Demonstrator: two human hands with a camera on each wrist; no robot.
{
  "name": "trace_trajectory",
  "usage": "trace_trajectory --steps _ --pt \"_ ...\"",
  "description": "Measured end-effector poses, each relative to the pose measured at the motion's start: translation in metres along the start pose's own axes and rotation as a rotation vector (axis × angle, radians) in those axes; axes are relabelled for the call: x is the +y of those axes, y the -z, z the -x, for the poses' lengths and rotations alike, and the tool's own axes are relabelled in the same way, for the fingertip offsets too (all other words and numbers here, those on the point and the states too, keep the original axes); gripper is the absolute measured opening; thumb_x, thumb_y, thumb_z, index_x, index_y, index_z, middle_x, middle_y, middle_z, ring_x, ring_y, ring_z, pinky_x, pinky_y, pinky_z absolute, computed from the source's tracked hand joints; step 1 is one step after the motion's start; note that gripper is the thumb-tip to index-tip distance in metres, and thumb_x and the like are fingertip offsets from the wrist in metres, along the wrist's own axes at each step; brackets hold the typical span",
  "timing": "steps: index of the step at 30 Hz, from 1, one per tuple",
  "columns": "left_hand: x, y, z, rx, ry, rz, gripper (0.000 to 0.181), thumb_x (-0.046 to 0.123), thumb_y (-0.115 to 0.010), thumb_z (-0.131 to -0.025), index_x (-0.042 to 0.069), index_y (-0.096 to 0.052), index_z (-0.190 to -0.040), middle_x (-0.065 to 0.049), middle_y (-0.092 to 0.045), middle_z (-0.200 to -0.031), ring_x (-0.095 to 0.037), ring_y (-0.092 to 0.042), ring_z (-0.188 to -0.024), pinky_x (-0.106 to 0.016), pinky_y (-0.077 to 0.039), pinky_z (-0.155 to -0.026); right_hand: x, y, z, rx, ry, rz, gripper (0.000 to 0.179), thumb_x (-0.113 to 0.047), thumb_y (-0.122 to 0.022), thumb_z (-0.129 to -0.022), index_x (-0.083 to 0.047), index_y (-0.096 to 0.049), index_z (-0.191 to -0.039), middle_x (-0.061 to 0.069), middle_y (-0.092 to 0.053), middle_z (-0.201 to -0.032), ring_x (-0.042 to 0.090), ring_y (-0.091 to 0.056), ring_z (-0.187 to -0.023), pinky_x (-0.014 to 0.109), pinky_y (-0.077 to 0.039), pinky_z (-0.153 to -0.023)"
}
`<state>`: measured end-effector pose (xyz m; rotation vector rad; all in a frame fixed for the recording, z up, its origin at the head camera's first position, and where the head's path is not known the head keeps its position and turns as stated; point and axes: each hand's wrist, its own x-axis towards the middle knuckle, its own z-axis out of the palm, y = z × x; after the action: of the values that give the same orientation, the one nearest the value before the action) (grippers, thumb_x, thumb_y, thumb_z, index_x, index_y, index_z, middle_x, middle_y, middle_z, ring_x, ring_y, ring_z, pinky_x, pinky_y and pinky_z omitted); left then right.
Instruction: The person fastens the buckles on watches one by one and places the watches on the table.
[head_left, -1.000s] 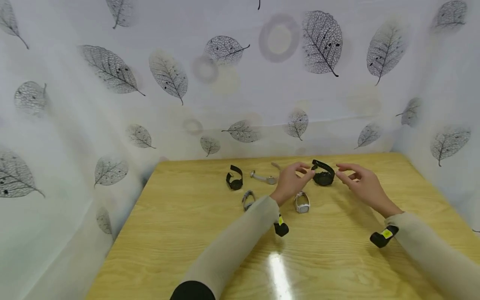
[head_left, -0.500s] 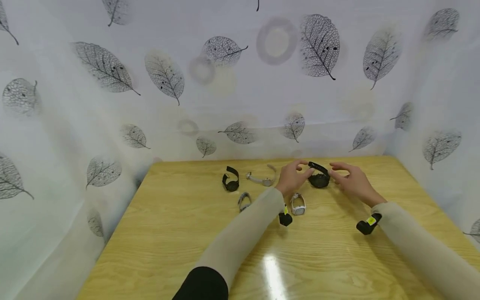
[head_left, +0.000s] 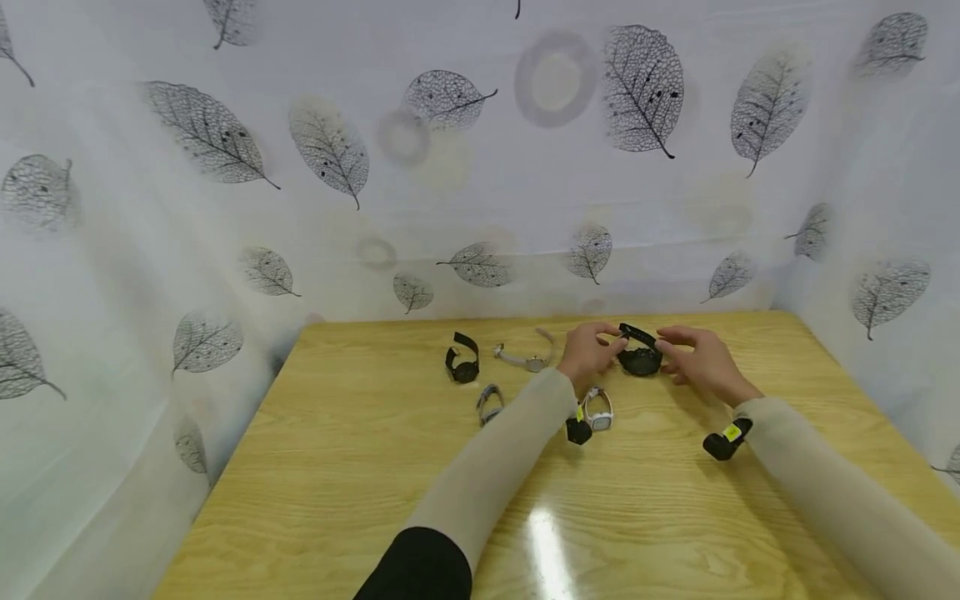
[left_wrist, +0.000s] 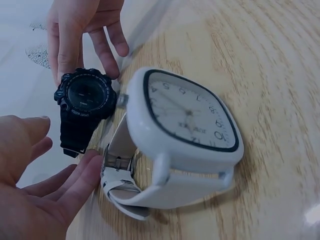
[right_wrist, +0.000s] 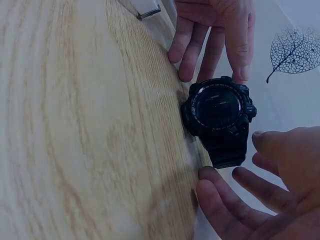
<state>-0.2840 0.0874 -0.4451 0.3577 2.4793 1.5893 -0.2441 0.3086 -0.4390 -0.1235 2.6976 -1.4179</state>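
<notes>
A black sport watch (head_left: 640, 360) with a round dial rests near the table's back edge, its strap curving up behind the dial. My left hand (head_left: 588, 354) is at its left side and my right hand (head_left: 701, 358) at its right. In the left wrist view, the left thumb and fingers spread beside the black strap, with a gap between. The right wrist view shows the right fingers likewise loosely spread, short of the strap end. Whether any fingertip touches the watch's edge is unclear. Below the left hand, a white watch (left_wrist: 185, 117) with a squarish dial stands on its side.
To the left lie a black-strapped watch (head_left: 465, 367), a pale slim-strapped watch (head_left: 517, 358) and a grey watch (head_left: 489, 400), partly covered by the left sleeve. They share the wooden table (head_left: 337, 467). Behind it hangs a leaf-patterned white cloth (head_left: 495, 183).
The right hand has moved left, up to the black sport watch. The left hand has shifted only slightly and stays at the watch's left side. The other watches keep their places.
</notes>
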Motion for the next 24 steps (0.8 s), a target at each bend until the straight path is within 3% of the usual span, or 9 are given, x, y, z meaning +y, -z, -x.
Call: trace_trajectory --steps 14,24 --pt "0.000 -0.016 -0.006 0.031 0.061 0.104 0.020 0.014 -0.073 -0.098 0.008 -0.077 -0.116 -0.003 -0.070 -0.093 -0.020 -0.071 -0.067 -0.030 -0.060 -0.058 0.003 -0.003 -0.004 -0.018 -0.050 -0.081 0.052 -0.027 -0.056 -0.108 0.003 -0.048 -0.150 0.035 -0.052 -0.141 0.031 -0.074 -0.094 0.033 -0.064 -0.073" --pt "0.001 -0.017 -0.003 0.042 0.063 0.097 0.018 0.016 -0.074 -0.098 0.009 -0.078 -0.114 -0.004 -0.074 -0.093 -0.022 -0.073 -0.069 -0.027 -0.057 -0.057 0.006 -0.002 -0.004 -0.027 -0.051 -0.094 0.050 -0.026 -0.055 -0.109 0.005 -0.051 -0.147 0.035 -0.052 -0.141 0.028 -0.074 -0.093 0.033 -0.064 -0.074"
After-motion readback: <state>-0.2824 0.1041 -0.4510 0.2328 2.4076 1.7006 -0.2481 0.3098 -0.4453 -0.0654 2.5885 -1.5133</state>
